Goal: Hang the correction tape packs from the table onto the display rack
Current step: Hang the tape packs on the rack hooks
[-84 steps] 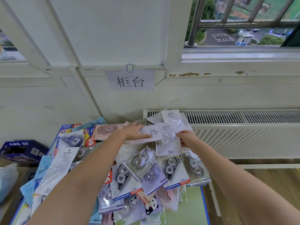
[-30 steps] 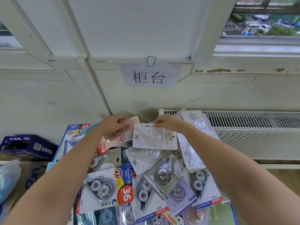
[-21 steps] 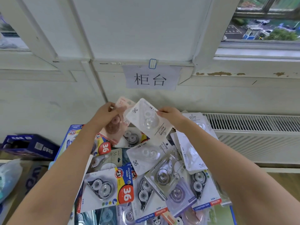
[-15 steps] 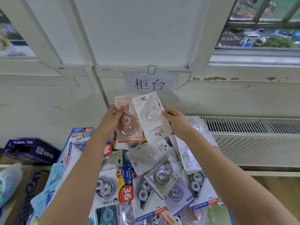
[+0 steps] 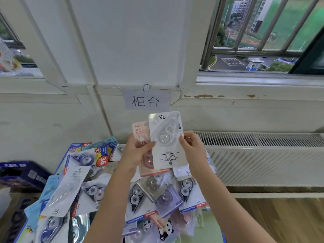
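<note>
While both hands are raised in front of the wall, the right hand [image 5: 193, 151] pinches the right edge of a white correction tape pack [image 5: 167, 140], held upside down so its "36" sits at the top and a clear blister shows the dispenser. Just behind it, the left hand [image 5: 135, 154] grips a pink pack [image 5: 141, 132], also marked 36, thumb across its front. Below, a heap of packs [image 5: 91, 188] covers the table, near a radiator [image 5: 263, 158] on the right.
</note>
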`<state>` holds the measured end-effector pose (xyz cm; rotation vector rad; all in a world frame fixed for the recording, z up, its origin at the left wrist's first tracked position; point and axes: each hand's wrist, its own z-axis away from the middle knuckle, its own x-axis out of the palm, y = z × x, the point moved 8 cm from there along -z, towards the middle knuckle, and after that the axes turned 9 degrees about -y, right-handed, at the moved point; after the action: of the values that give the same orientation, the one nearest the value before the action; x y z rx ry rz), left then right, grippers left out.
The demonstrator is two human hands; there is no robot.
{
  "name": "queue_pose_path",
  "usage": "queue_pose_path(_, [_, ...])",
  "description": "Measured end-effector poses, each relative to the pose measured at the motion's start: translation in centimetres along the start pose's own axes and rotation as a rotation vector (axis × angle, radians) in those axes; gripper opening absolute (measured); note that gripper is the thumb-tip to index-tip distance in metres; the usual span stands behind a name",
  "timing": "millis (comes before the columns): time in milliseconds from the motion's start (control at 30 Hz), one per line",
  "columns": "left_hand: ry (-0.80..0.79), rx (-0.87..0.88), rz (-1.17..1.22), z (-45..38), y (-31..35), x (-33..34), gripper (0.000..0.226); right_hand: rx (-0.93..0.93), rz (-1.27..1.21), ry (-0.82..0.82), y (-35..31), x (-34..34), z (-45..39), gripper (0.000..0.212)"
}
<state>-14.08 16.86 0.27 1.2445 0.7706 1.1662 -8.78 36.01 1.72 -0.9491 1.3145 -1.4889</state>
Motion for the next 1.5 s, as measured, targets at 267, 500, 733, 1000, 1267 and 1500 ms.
queue_pose_path(267, [-0.133,0.034,-0.192,4.8,0.5,3.1,0.038,-0.005,0.286,-0.37,-6.2,-0.9,0.1,0.024])
queue_pose_path(500, [-0.061,0.052,0.058,7.2,0.8,2.6,0.035,-0.033,-0.246,-0.15,-7.7,-5.7,0.1,0.008])
queue_pose_path(733, [0.071,0.076,0.301,8.8,-0.9,3.9,0.036,0.298,-1.115,0.065,2.0,-3.6,4.2,0.008])
queue_pose_path(1000, [0.219,0.124,0.375,10.0,-1.4,3.0,0.016,0.183,-0.566,0.168,5.9,-2.7,11.3,0.02])
queue_pose_path(1267, [0.024,0.227,0.106,12.4,1.1,0.0,0.013,0.114,-0.185,-0.039,5.7,2.0,16.6,0.039])
queue_pose_path(1500, [-0.238,0.178,0.076,13.3,3.0,6.4,0.011,-0.072,-0.292,0.219,1.4,-3.0,23.4,0.016])
